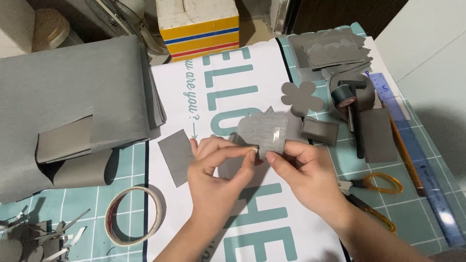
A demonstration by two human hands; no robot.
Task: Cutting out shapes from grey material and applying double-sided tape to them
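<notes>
The counter [417, 213] carries a teal cutting mat with a white printed sheet [213, 97] laid over its middle. Biggest of the loose stock is the large grey sheet [73, 82] at the left, with a notch already cut out of its lower edge, so cutting looks well under way. Grey offcuts [39, 237] lie in slivers at the bottom left corner, and a stack of scallop-edged grey strips [330, 51] sits at the far right of the mat. Finished small pieces are out as well: a grey flower shape [300, 97], a grey rectangle [177, 155] just left of the hands and another rectangle [378, 136] near a dark tape roll [345, 94]. A roll of double-sided tape [133, 216] lies near the left forearm, orange-handled scissors [374, 187] near the right wrist, and a blue ruler [417, 155] along the right edge.

Judging by all this, cutting is mostly done and the joining of pieces is in hand, with much left loose.

The small grey cut-out [264, 131] is held up over the white sheet between both hands, a glossy strip of tape on its face. The left hand [218, 170] is closed, thumb and forefinger pinched at the cut-out's lower edge. The right hand [306, 172] is curled, gripping the same edge from the other side
</notes>
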